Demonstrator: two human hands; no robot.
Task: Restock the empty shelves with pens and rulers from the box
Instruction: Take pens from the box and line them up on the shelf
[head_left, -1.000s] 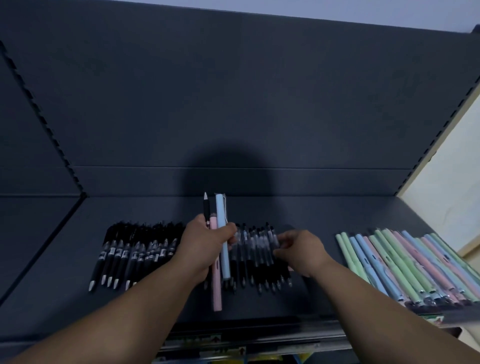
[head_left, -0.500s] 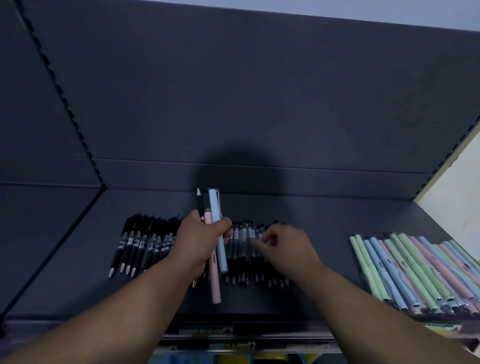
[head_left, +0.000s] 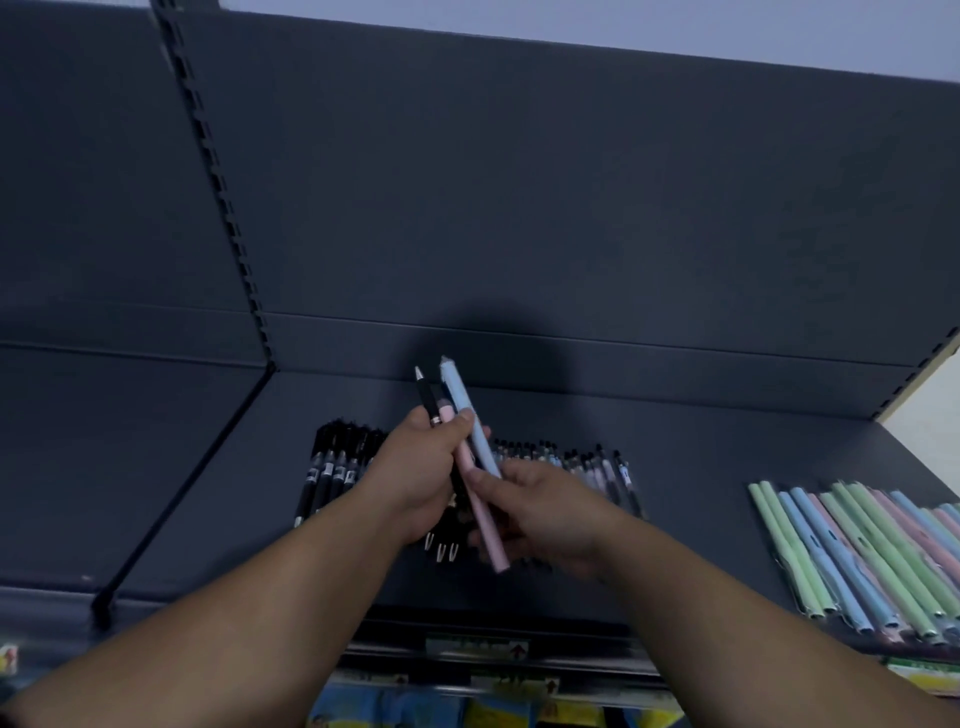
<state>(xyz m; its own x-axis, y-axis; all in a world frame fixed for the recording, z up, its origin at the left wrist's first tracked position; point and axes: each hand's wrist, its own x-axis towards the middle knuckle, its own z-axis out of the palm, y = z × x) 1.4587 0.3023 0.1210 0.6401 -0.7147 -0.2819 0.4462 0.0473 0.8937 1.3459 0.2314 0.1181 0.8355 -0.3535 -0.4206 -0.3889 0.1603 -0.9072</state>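
pink pen (head_left: 487, 530): right hand (head_left: 545, 514) has come off the row (head_left: 597, 467) and now pinches it
left hand (head_left: 415, 478): grips the bunch (head_left: 429, 402)
next: pink pen likely gets shelved

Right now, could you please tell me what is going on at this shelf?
A person is stocking a dark shelf with pens. The left hand grips a black pen, a pink pen and a blue pen together. The right hand appears to pinch the pink pen low down. On the shelf lie black pens at the left, a mixed row behind the hands, and pastel pens at the right.
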